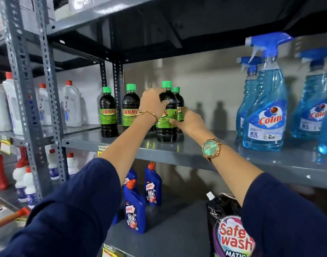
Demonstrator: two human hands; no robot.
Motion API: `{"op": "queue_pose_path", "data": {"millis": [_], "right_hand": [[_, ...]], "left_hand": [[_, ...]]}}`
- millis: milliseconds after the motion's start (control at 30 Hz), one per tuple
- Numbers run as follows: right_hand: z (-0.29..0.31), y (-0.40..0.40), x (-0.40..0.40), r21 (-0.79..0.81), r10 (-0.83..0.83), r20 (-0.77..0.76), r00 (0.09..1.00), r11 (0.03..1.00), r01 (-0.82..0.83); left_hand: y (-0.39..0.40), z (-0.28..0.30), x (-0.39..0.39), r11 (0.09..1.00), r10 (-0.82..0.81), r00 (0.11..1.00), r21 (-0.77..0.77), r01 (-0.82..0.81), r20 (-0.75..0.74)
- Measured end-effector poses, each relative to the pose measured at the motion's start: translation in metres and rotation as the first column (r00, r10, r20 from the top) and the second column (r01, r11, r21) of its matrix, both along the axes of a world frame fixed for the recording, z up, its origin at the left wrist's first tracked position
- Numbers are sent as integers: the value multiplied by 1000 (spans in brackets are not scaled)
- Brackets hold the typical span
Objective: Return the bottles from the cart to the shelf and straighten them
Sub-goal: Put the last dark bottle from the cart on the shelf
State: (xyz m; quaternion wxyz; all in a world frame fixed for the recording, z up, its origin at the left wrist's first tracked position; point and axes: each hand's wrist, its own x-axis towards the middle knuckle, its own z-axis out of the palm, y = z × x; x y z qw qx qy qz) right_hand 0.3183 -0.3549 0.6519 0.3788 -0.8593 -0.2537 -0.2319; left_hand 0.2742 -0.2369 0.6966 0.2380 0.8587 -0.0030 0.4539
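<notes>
Head view, sole view. Landmark: front dark bottle (166, 115), green cap, "SUNNY" label, upright on grey shelf (177, 151), base flat on the metal, long axis vertical.

Left hand (154, 102) clamped over the shoulder of the landmark bottle from its left side, fingers curled round the dark upper body just under the cap. Right hand (190, 120) pressed against the label on the landmark's right side, fingertips touching the label at mid-height, thumb side partly hidden; grip closed against the bottle, extent of wrap not visible. Both hands equally at the bottle; neither nearer.

Second bottle (179, 106) just behind and right of the landmark, touching or near touching; cannot tell which. 2 further matching bottles (129, 106) standing left of the landmark, upright, apart from each other, labels facing forward.

Judged step: seating and squaring the landmark into line with its neighbours. Coming move likely a small twist about the vertical axis and a slide rearward or leftward; risk of knocking the bottle behind.

Shelf surface smooth, glossy, bare right of the landmark as far as blue spray bottles (264, 108), well apart. Ample headroom under the upper shelf. Cart handle (10, 217) far below and left of the landmark; cart contents not visible.
</notes>
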Motion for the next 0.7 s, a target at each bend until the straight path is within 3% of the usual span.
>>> {"op": "queue_pose_path", "data": {"millis": [233, 367, 567, 700], "right_hand": [[-1, -36, -22, 1, -96, 129, 987, 995, 97], [-5, -63, -31, -75, -155, 245, 957, 981, 178], [-5, -109, -46, -31, -258, 500, 827, 949, 315], [-3, -140, -52, 46, -339, 543, 768, 925, 376]], "left_hand": [[-19, -22, -20, 997, 52, 999, 63, -53, 13], [-38, -41, -32, 995, 20, 999, 98, -23, 30], [-68, -69, -42, 995, -23, 998, 96, 29, -62], [-94, -90, -50, 994, -24, 995, 108, 35, -98]]}}
